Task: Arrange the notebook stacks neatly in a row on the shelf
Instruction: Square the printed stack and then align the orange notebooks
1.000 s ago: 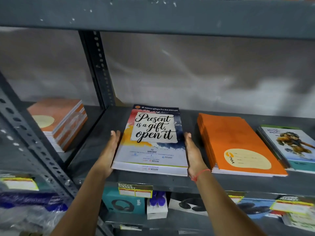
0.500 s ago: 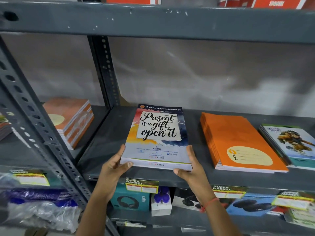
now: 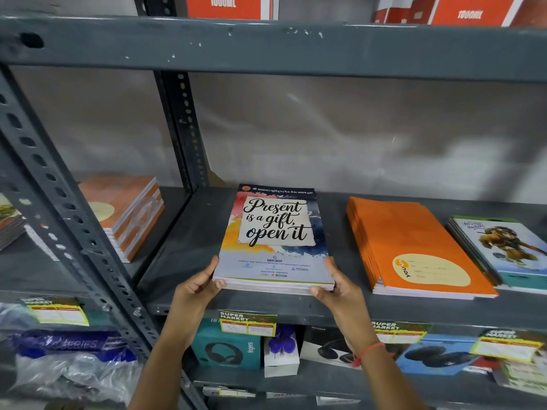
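The left hand (image 3: 197, 288) is gripping the near left corner of the "Present is a gift, open it" notebook stack (image 3: 273, 241), thumb along its side edge, fingers curled against the front. The right hand (image 3: 336, 287), a red thread at its wrist, is clasping the near right corner the same way. The stack is lying flat on the grey metal shelf (image 3: 189, 241), near its front lip. To its right, apart from it, an orange notebook stack (image 3: 414, 247) is lying, and just beyond that a stack with a cartoon lion cover (image 3: 503, 250). Past the perforated upright, another orange stack (image 3: 124, 211) is sitting on the neighbouring shelf.
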The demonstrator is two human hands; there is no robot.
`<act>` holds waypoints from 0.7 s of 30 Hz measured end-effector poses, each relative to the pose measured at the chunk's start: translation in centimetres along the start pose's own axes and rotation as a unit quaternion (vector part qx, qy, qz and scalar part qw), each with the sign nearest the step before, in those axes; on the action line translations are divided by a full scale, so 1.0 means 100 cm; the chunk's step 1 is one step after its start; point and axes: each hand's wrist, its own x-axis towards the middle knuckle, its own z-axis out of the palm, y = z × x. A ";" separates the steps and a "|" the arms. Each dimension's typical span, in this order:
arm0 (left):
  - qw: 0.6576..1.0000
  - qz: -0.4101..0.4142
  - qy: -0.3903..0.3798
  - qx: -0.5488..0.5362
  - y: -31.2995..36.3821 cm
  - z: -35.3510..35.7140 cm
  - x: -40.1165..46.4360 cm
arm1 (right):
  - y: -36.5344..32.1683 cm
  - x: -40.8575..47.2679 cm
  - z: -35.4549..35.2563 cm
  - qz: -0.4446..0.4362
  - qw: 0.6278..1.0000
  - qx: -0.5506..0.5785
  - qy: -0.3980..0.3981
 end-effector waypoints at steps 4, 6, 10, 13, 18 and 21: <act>0.999 -0.008 0.037 0.011 0.000 0.005 0.000 | 0.001 -0.001 0.003 -0.007 0.999 -0.020 0.032; 0.999 -0.007 0.045 -0.002 0.001 0.005 -0.001 | 0.000 -0.001 0.001 -0.005 0.999 -0.020 0.025; 0.999 0.007 0.031 0.005 0.001 0.006 -0.002 | -0.005 -0.004 -0.003 -0.006 1.000 -0.026 0.004; 0.999 0.009 0.035 -0.004 0.001 0.008 -0.002 | -0.005 -0.004 -0.001 -0.010 0.999 -0.042 0.015; 0.998 0.010 0.053 -0.014 0.001 0.008 -0.001 | -0.006 -0.006 0.001 -0.014 0.996 -0.086 0.024; 0.998 0.005 0.066 -0.015 0.000 0.009 -0.001 | -0.007 -0.008 0.003 -0.017 0.994 -0.105 0.039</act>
